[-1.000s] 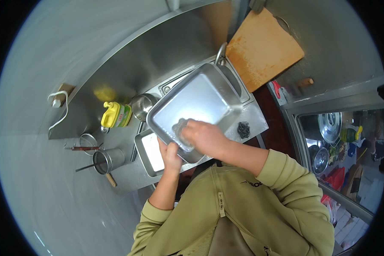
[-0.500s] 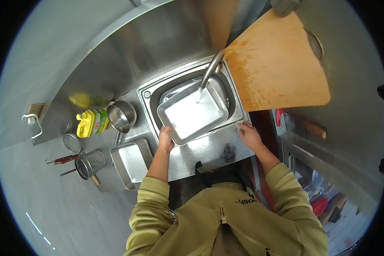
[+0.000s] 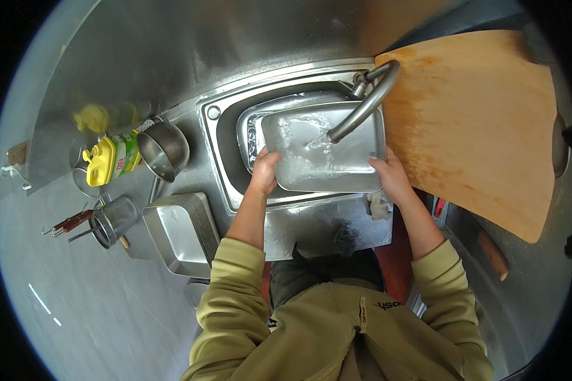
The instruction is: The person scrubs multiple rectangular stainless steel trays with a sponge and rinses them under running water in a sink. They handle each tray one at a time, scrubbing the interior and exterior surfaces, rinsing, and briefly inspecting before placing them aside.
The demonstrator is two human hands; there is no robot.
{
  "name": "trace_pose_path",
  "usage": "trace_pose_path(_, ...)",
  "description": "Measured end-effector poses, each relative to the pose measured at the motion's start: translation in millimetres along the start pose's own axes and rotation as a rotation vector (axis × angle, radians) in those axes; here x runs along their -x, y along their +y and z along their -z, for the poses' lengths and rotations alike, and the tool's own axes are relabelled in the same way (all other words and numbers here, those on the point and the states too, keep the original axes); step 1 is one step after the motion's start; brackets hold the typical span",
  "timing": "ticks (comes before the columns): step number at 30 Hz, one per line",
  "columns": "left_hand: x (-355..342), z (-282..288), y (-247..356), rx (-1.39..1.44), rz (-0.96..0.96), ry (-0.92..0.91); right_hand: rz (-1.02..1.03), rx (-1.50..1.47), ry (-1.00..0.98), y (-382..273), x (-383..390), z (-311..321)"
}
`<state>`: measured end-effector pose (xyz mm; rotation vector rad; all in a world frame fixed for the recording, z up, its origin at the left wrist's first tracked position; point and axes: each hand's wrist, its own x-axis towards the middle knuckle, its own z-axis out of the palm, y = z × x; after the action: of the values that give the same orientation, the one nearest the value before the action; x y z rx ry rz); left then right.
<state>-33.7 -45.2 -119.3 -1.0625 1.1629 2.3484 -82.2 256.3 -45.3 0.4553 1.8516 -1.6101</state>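
A rectangular stainless steel pan (image 3: pixel 330 171) is held over the sink (image 3: pixel 225 168), its inside wet and rippling under running water. My left hand (image 3: pixel 266 171) grips the pan's left side, thumb over the rim. At the right end, my right hand (image 3: pixel 391 176) has its thumb over the rim and its other fingers hidden beneath. The curved faucet (image 3: pixel 370 105) reaches over the pan and pours into it. Another metal pan (image 3: pixel 245 130) lies in the sink below, partly covered. A crumpled pale cloth (image 3: pixel 379 207) rests on the counter edge just below my right hand.
Left of the sink are a metal pot (image 3: pixel 163 151), a yellow bottle (image 3: pixel 111 159), a stack of rectangular pans (image 3: pixel 183 235) and a metal utensil holder (image 3: pixel 115 222). A large wooden board (image 3: pixel 476 127) stands at the right. Below it is a wooden-handled tool (image 3: pixel 491 254).
My right hand has left the cloth on the counter and taken the pan's right end. The pan has turned more level and shifted right under the faucet. The view has also shifted.
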Motion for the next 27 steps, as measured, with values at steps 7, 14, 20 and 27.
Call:
trace_pose_path(7,-27.6,-24.5,-45.7,-0.179,0.039,0.121,0.281,0.302,0.306,-10.6,32.7,-19.0)
trace_pose_path(14,-34.6,-56.1,-79.0,-0.106,0.264,0.030,0.403,0.304,0.403,-32.9,57.2,-31.8)
trace_pose_path(20,-40.9,-54.9,-77.5,0.048,0.219,0.093,0.418,0.164,0.323,-16.3,44.5,-22.2)
trace_pose_path(27,-30.5,-9.2,-21.0,0.167,-0.023,0.231,0.330,-0.032,0.201,29.4,-28.7,-34.8)
